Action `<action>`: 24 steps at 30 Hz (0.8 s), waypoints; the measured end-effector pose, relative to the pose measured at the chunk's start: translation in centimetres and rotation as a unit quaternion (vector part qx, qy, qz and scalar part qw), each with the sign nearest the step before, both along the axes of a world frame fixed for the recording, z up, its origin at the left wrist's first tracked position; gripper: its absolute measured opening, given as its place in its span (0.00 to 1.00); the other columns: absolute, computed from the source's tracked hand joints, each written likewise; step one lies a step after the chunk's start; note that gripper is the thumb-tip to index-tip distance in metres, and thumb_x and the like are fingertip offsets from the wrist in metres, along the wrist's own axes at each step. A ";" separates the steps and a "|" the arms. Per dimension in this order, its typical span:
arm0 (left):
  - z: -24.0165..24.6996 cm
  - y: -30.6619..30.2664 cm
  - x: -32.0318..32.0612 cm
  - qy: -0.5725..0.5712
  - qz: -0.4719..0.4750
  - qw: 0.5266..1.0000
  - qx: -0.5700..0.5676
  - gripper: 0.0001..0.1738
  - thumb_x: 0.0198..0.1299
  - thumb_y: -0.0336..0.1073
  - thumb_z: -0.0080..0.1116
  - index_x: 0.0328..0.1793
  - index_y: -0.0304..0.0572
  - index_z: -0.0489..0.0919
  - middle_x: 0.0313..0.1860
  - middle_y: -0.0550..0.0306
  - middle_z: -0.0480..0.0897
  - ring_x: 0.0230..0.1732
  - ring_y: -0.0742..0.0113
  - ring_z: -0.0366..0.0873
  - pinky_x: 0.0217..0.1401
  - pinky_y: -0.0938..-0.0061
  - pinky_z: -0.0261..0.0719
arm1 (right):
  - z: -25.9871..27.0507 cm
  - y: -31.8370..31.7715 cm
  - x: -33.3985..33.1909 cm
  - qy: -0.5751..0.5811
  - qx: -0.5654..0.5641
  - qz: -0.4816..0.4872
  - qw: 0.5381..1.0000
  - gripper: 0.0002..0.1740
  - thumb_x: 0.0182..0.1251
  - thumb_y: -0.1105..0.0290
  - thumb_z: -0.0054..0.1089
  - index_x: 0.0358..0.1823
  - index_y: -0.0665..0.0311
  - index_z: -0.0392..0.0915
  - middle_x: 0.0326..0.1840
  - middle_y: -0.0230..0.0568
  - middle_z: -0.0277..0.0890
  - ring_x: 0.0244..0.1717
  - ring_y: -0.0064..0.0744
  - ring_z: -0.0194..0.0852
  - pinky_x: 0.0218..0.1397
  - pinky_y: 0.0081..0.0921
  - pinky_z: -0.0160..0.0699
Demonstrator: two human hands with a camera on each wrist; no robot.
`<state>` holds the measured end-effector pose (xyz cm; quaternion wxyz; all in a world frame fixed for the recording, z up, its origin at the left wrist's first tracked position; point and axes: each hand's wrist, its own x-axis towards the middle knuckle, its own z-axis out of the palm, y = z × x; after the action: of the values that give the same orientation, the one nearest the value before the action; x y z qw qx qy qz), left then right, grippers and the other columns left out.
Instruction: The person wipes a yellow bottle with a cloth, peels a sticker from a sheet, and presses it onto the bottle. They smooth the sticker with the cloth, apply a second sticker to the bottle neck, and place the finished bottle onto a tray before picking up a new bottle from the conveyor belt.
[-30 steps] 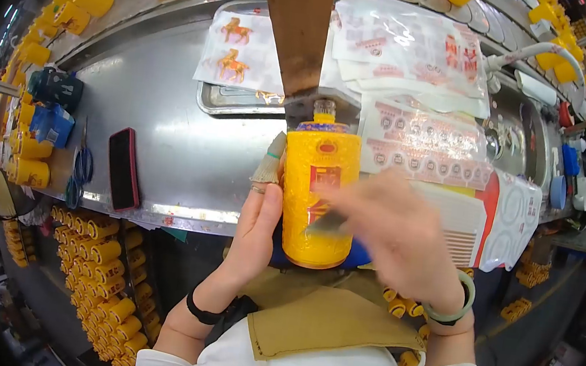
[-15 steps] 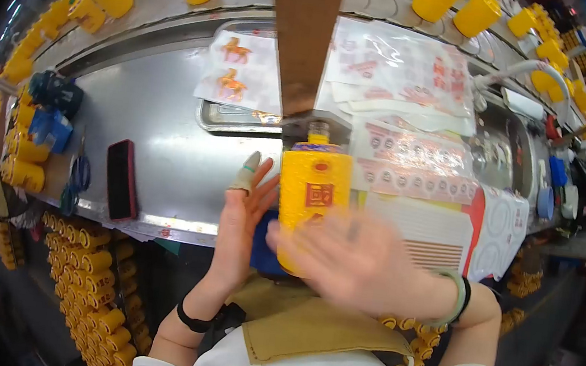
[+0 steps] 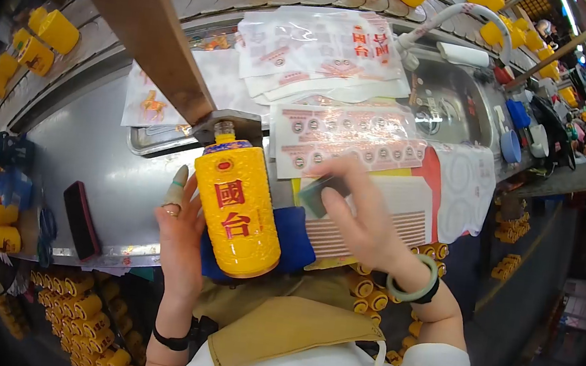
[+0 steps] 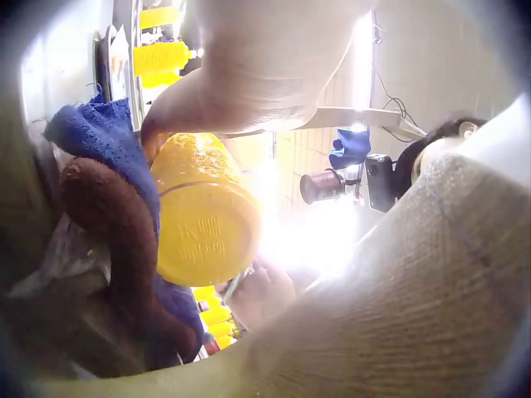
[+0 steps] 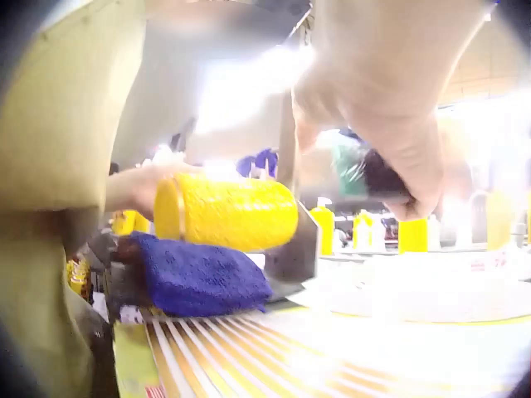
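Note:
A yellow bottle (image 3: 236,209) with red characters lies on a blue cloth (image 3: 294,245), its neck against a metal bracket (image 3: 231,127). My left hand (image 3: 176,224) rests flat along the bottle's left side with its fingers straight. My right hand (image 3: 357,206) is off to the bottle's right, above a striped sheet (image 3: 382,222). It pinches a small dark green pad (image 3: 317,191). The left wrist view shows the bottle's base (image 4: 203,224) and the cloth (image 4: 99,141). In the right wrist view the bottle (image 5: 228,211) lies on the cloth (image 5: 199,274), with the pad (image 5: 365,174) held above.
Label sheets (image 3: 345,138) cover the steel bench (image 3: 87,152) behind the bottle, with a metal tray (image 3: 160,140) and a sink (image 3: 446,103). A wooden post (image 3: 144,29) leans over the bracket. A black phone (image 3: 80,220) lies left. Yellow bottles (image 3: 54,29) line the conveyor; more (image 3: 90,312) lie below.
My right hand swept across the bottle's front, then drew away to the right with the pad. The left hand stayed at the bottle's side. The head view swung right.

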<state>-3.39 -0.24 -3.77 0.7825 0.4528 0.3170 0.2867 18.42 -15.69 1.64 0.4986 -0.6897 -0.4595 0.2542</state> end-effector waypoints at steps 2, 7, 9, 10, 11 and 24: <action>0.0 -0.2 0.1 -0.010 0.012 1.000 -0.018 0.43 0.81 0.67 0.25 0.88 0.45 0.54 0.85 0.47 0.60 0.82 0.55 0.60 0.84 0.58 0.56 | -1.3 -1.0 3.1 -0.200 0.013 -0.062 0.978 0.24 0.65 0.68 0.71 0.60 0.63 0.72 0.44 0.36 0.70 0.43 0.31 0.71 0.51 0.26 0.70; 0.8 -0.7 0.3 0.001 -0.005 1.000 0.008 0.43 0.81 0.67 0.25 0.88 0.46 0.53 0.85 0.47 0.59 0.83 0.54 0.59 0.84 0.58 0.55 | -3.5 -3.8 12.4 -0.336 -0.258 -0.210 0.881 0.16 0.67 0.71 0.65 0.56 0.53 0.82 0.46 0.47 0.75 0.51 0.53 0.77 0.53 0.45 0.77; 0.8 -0.8 0.2 0.009 -0.002 1.000 0.012 0.43 0.81 0.67 0.25 0.88 0.45 0.53 0.85 0.47 0.59 0.83 0.54 0.59 0.84 0.58 0.54 | -5.6 -5.5 15.0 -0.392 -0.265 -0.181 0.862 0.17 0.66 0.73 0.63 0.56 0.53 0.84 0.46 0.47 0.74 0.50 0.53 0.78 0.53 0.46 0.78; 0.8 -0.9 0.2 0.008 -0.001 1.000 0.013 0.43 0.81 0.67 0.25 0.88 0.45 0.53 0.85 0.47 0.59 0.83 0.54 0.59 0.84 0.58 0.54 | -6.3 -6.0 15.9 -0.447 -0.272 -0.152 0.839 0.18 0.66 0.74 0.62 0.57 0.52 0.85 0.45 0.47 0.74 0.49 0.54 0.79 0.52 0.47 0.78; 0.9 -0.9 0.2 0.007 0.003 1.000 0.011 0.43 0.81 0.67 0.25 0.88 0.45 0.53 0.85 0.47 0.59 0.83 0.55 0.59 0.84 0.58 0.54 | -6.5 -6.4 16.9 -0.448 -0.271 -0.151 0.839 0.18 0.66 0.74 0.62 0.57 0.52 0.85 0.45 0.47 0.74 0.49 0.54 0.79 0.52 0.47 0.78; 1.1 -1.3 -0.2 0.010 0.002 1.000 0.018 0.43 0.81 0.67 0.25 0.88 0.43 0.53 0.85 0.48 0.59 0.82 0.55 0.61 0.83 0.59 0.55 | -7.3 -5.5 27.4 -0.027 -0.465 -0.191 0.864 0.25 0.63 0.48 0.74 0.36 0.67 0.88 0.24 0.34 0.78 0.20 0.22 0.67 0.22 0.28 0.59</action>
<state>-3.61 -1.51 -2.69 0.7705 0.4692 0.3200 0.2894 45.86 -21.17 -5.64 0.1461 -0.9225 -0.1599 0.3197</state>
